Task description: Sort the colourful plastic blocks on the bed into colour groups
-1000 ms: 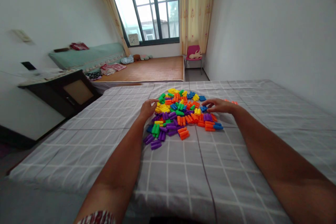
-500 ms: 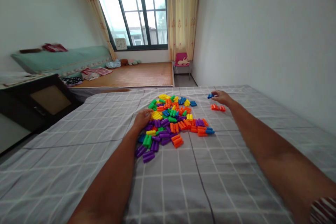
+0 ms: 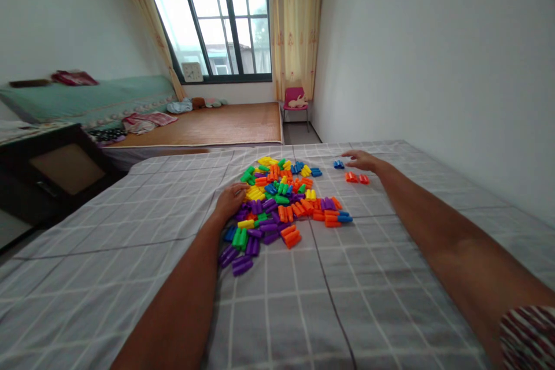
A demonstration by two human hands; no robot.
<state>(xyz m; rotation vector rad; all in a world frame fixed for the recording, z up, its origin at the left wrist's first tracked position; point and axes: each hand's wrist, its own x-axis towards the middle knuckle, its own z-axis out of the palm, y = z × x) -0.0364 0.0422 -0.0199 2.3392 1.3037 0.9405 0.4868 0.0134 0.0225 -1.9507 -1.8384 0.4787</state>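
Many small plastic pieces in purple, orange, green, yellow and blue lie in a loose pile on a grey checked cloth. At the pile's left edge rests my left hand, its fingertips beside the yellow pieces; whether it grips any is too small to tell. My right hand is open, right of a blue piece that lies apart from the pile. Nearer than that hand lie two orange-red pieces, side by side.
A dark cabinet stands at the left. Beyond the cloth is a low bed with a brown mat, cloths on its left side. A pink chair with a plush toy stands by the curtain. A white wall runs along the right.
My right hand has let go of the blue piece, which now lies on the cloth, and its fingers have spread. The view has shifted slightly. My left hand stays at the pile.
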